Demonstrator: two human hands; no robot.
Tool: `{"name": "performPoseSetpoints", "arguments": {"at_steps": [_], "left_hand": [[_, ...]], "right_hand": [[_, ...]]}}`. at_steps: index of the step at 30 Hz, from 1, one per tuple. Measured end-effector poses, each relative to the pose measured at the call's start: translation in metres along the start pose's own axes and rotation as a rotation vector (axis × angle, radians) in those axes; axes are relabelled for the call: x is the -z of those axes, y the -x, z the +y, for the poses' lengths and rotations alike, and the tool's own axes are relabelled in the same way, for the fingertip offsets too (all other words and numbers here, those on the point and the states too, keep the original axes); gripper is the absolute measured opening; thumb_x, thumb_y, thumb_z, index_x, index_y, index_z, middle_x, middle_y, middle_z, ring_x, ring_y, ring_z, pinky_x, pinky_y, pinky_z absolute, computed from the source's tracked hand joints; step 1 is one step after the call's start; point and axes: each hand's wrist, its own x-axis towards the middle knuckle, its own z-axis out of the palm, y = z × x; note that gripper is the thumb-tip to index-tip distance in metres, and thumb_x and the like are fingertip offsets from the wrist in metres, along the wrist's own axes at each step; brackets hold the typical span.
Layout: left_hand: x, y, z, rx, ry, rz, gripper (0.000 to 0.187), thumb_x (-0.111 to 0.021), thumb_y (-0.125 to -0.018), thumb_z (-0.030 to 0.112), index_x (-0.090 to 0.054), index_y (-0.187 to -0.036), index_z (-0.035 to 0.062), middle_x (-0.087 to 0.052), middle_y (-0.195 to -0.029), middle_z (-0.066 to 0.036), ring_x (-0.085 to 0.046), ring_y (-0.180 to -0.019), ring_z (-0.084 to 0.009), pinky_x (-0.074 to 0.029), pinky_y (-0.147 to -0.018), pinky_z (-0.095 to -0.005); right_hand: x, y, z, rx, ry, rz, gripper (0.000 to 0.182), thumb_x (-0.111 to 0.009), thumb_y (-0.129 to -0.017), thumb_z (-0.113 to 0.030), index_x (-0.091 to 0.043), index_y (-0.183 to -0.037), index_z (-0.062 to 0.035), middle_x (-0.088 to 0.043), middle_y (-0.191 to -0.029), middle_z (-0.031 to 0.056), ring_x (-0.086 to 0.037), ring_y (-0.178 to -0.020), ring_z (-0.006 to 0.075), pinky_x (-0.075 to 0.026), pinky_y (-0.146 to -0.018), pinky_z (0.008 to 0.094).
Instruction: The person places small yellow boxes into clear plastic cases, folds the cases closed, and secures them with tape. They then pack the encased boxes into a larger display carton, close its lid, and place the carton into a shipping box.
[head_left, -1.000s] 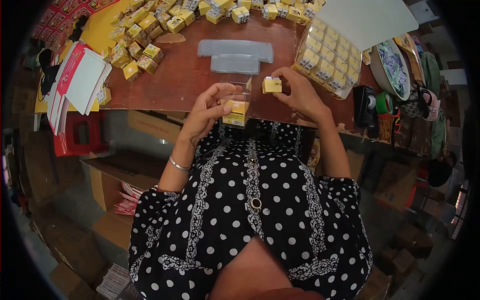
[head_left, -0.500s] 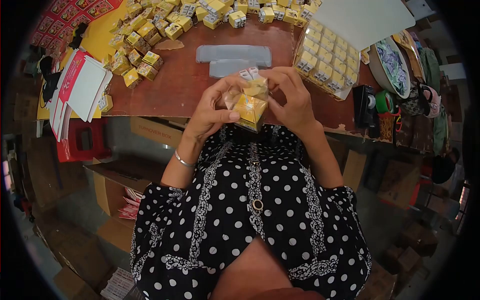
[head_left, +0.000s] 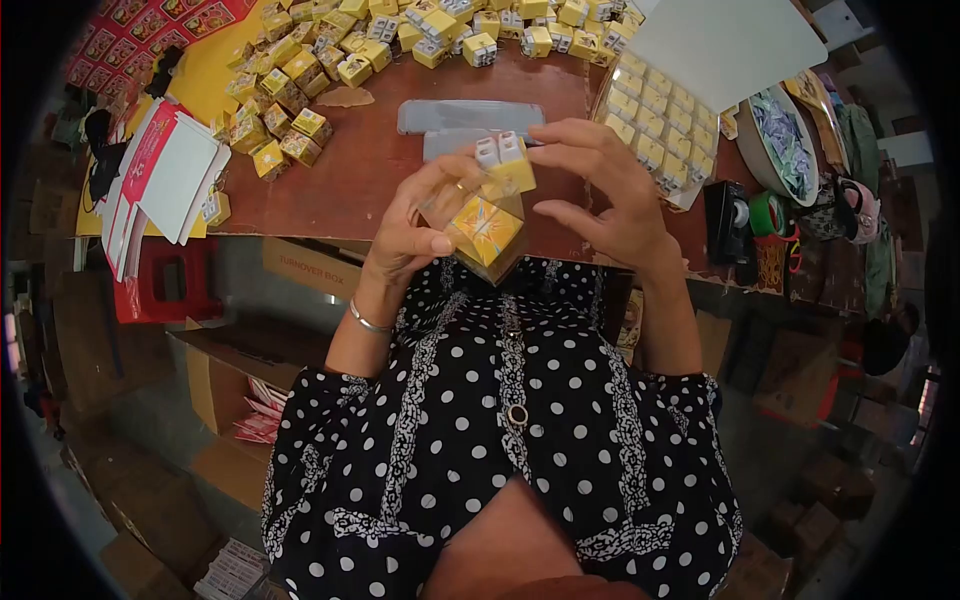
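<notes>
My left hand (head_left: 412, 215) is closed around a clear plastic box, pinching its side between thumb and fingers. Through the plastic shows a small yellow box (head_left: 487, 230) with a star-like print on top. At the far end of the clear box, a yellow-and-white block (head_left: 507, 163) sticks up. My right hand (head_left: 610, 195) is open beside it, thumb and fingers apart, with the fingertips near the block. Beyond my hands, clear plastic pieces (head_left: 470, 116) lie flat on the red-brown table (head_left: 340, 185).
Loose small yellow boxes (head_left: 300, 68) are heaped along the back. At right stand a tray of yellow boxes (head_left: 655, 115), a white board (head_left: 730, 45), a bowl (head_left: 815, 180), a tape dispenser (head_left: 728, 215) and green tape (head_left: 768, 210). White-and-red cards (head_left: 180, 185) lie left.
My right hand has drawn back to the right and its fingers have spread. The clear box in my left hand has tipped, showing the yellow box's top more fully.
</notes>
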Motion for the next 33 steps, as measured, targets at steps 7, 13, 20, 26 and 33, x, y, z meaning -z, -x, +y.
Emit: {"name": "performPoseSetpoints", "arguments": {"at_steps": [7, 13, 20, 26, 33], "left_hand": [[-0.018, 0.001, 0.016, 0.152, -0.151, 0.031, 0.068, -0.083, -0.069, 0.019, -0.053, -0.125, -0.0049, -0.049, -0.136, -0.017, -0.052, -0.126, -0.0263, -0.041, -0.110, -0.0360], [-0.011, 0.001, 0.009, 0.140, 0.057, 0.032, 0.063, -0.080, -0.073, 0.008, -0.055, -0.129, -0.0052, -0.047, -0.148, -0.017, -0.055, -0.130, -0.0247, -0.047, -0.109, -0.0359], [0.000, 0.009, 0.014, 0.054, -0.071, 0.232, 0.056, -0.078, -0.080, 0.004, -0.056, -0.130, -0.0044, -0.056, -0.139, -0.017, -0.056, -0.132, -0.0264, -0.048, -0.110, -0.0389], [-0.004, 0.016, 0.006, 0.270, -0.436, 0.436, 0.055, -0.079, -0.083, -0.006, -0.057, -0.132, -0.0012, -0.067, -0.122, -0.010, -0.066, -0.111, -0.0163, -0.055, -0.099, -0.0291], [-0.017, 0.012, -0.006, 0.240, -0.431, 0.285, 0.061, -0.083, -0.080, -0.004, -0.056, -0.135, -0.0003, -0.067, -0.122, -0.008, -0.066, -0.110, -0.0145, -0.055, -0.097, -0.0291]], "right_hand": [[-0.012, 0.002, 0.009, 0.052, -0.007, -0.147, 0.045, -0.079, -0.081, -0.001, -0.067, -0.124, -0.0065, -0.067, -0.128, 0.0112, -0.064, -0.120, 0.0309, -0.054, -0.100, 0.0405], [-0.013, 0.008, 0.010, -0.030, -0.053, -0.105, 0.045, -0.078, -0.081, 0.002, -0.068, -0.124, -0.0057, -0.068, -0.127, 0.0117, -0.066, -0.118, 0.0298, -0.056, -0.096, 0.0380], [-0.008, 0.023, 0.018, -0.396, -0.483, 0.091, 0.038, -0.074, -0.086, 0.007, -0.066, -0.123, 0.0001, -0.066, -0.129, 0.0110, -0.066, -0.118, 0.0213, -0.056, -0.102, 0.0339], [-0.008, 0.018, 0.013, -0.491, -0.742, 0.174, 0.038, -0.071, -0.089, 0.009, -0.061, -0.125, 0.0059, -0.064, -0.129, 0.0124, -0.065, -0.118, 0.0194, -0.055, -0.104, 0.0319], [-0.016, 0.009, 0.005, -0.420, -0.568, 0.154, 0.035, -0.075, -0.087, 0.005, -0.065, -0.121, 0.0023, -0.069, -0.123, 0.0110, -0.066, -0.116, 0.0187, -0.055, -0.103, 0.0319]]}}
